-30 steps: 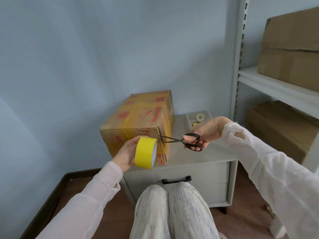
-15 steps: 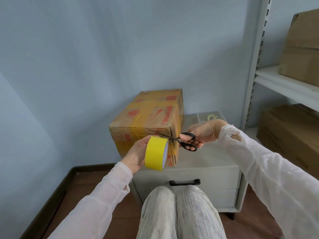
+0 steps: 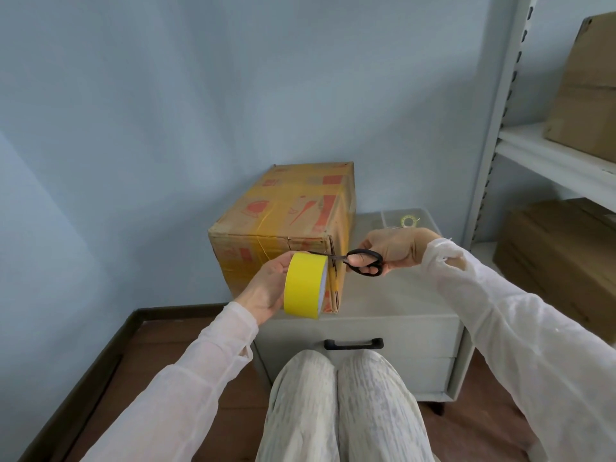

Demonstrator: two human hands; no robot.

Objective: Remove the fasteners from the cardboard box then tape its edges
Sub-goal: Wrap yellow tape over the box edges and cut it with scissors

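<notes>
The cardboard box (image 3: 283, 225) sits on the left part of a grey cabinet (image 3: 400, 305), its near right corner edge facing the person. The left hand (image 3: 263, 291) wraps round a yellow tape roll (image 3: 305, 285) from 9 o'clock, holding it in front of that edge. At the box's 3 o'clock, the right hand (image 3: 396, 251) has thumb and fingers through the scissors (image 3: 361, 261). Their blades point to 9 o'clock, barely parted, at the corner just above the roll. Bare cabinet top lies open from 3 to 5 o'clock of the box. A clear container (image 3: 390, 218) stands at 1 o'clock.
</notes>
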